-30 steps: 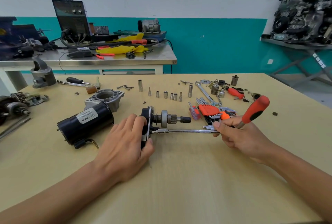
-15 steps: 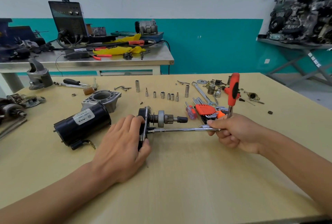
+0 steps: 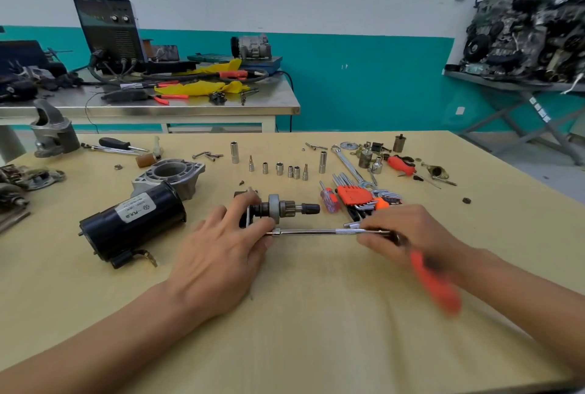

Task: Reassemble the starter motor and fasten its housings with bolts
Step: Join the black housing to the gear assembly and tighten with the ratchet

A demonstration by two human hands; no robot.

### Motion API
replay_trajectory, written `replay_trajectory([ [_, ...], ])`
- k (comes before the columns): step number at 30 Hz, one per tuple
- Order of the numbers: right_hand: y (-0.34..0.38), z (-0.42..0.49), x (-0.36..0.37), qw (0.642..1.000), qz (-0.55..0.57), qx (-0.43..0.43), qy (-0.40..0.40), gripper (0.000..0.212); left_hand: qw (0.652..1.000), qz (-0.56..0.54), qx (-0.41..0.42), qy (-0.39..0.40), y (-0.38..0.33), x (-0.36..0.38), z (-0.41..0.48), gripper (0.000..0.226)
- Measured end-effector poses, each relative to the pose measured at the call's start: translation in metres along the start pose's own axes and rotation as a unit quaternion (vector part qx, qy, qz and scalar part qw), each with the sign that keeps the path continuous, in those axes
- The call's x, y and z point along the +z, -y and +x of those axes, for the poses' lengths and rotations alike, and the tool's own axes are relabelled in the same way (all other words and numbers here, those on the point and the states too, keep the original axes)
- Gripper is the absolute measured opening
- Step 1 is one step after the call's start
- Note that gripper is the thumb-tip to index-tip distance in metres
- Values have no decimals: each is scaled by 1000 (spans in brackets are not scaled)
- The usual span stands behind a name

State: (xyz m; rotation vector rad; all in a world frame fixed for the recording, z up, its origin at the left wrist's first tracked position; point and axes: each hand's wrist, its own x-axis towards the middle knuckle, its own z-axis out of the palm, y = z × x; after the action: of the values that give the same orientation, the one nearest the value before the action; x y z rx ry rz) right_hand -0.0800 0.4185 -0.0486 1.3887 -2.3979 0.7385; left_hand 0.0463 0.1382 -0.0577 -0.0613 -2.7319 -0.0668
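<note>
Your hands are both occupied and well apart. Your left hand (image 3: 218,254) grips the black end plate (image 3: 248,215) of the starter's gear section, fingers curled over its top edge. Your right hand (image 3: 408,232) is wrapped round the far end of the long driver (image 3: 316,231). The driver's steel shaft lies level just above the worktop (image 3: 316,314), with its tip at the plate's lower edge beside your left thumb. Whether a bolt sits under the tip is hidden. The pinion shaft (image 3: 291,208) sticks out of the plate to the right.

A second ago the orange handle (image 3: 435,284) pointed up and away to the right, and half a second ago it stood upright. Now it has swung down towards you and is blurred, while the plate and your left hand have barely shifted. I judge you are mid-turn, running a fastener into that plate.

The rest is not yet joined. The black motor body (image 3: 126,232) lies on its side left of your hand, apart from the plate, with the grey nose housing (image 3: 171,173) just behind it.

The white label (image 3: 133,210) on the motor body shows a round emblem and a line of letters too small to read. I can read nothing on the sockets (image 3: 279,169) or hex keys (image 3: 354,196).
</note>
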Motion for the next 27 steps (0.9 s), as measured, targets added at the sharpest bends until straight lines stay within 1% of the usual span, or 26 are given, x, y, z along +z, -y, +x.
replay_trajectory([
  [1,-1,-4,0,994,-71,-86,-19,28,1000,1,0,-1,0,0,0,34],
  [2,-1,-7,4,990,-87,-108,-26,29,1000,2,-1,-1,0,0,0,34],
  [3,-1,-7,7,997,-41,-64,-27,37,1000,4,0,0,1,-1,0,34],
  [4,4,-2,6,993,97,57,-20,52,1000,7,3,2,1,-1,0,34],
  [5,9,5,3,943,257,209,5,62,1000,8,7,4,1,-1,0,33],
  [7,9,17,-4,765,446,452,108,63,1000,9,12,5,1,-1,0,33],
  [8,8,20,-6,730,462,488,124,62,1000,8,12,5,1,-1,0,33],
  [9,10,22,-7,728,456,494,132,61,1000,7,10,5,1,-1,0,33],
  [10,10,20,-7,772,419,461,129,61,1000,7,9,3,0,-1,1,34],
  [11,8,16,-3,846,348,391,106,62,1000,8,8,0,1,-1,1,36],
  [12,6,11,-1,931,237,271,64,61,1000,10,8,0,1,-1,1,38],
  [13,5,7,-2,989,91,113,7,55,1000,12,8,4,1,-1,2,38],
  [14,6,4,-4,999,-25,-9,-24,44,1000,14,7,6,1,0,2,35],
  [15,2,0,1,994,-86,-63,-38,35,1000,14,5,6,1,0,2,30],
  [16,-1,-1,6,995,-70,-52,-44,37,1000,13,5,3,2,0,3,27],
  [17,2,1,8,997,48,44,-35,48,1000,11,5,2,2,0,3,27],
  [18,8,7,7,956,223,193,-16,58,1000,11,4,3,2,0,3,31],
  [19,11,10,8,868,347,351,57,62,1000,11,2,5,3,1,3,33],
  [20,13,12,7,780,428,444,102,61,1000,10,2,6,3,1,3,32],
  [21,18,15,3,744,453,476,118,59,1000,8,5,6,3,2,3,30],
  [22,19,13,1,764,425,471,116,57,1000,7,7,2,4,2,2,30],
  [23,15,10,5,837,358,405,86,57,1000,9,8,-2,4,2,3,34],
  [24,15,5,5,931,231,280,37,57,1000,10,8,-6,4,2,3,39],
  [25,19,2,2,987,88,137,-19,54,1000,9,7,-6,3,1,4,43],
  [26,20,0,1,998,-11,37,-55,44,1000,7,7,-6,3,1,4,44],
  [27,16,-4,5,997,-54,0,-57,34,1000,6,7,-6,2,1,4,42],
])
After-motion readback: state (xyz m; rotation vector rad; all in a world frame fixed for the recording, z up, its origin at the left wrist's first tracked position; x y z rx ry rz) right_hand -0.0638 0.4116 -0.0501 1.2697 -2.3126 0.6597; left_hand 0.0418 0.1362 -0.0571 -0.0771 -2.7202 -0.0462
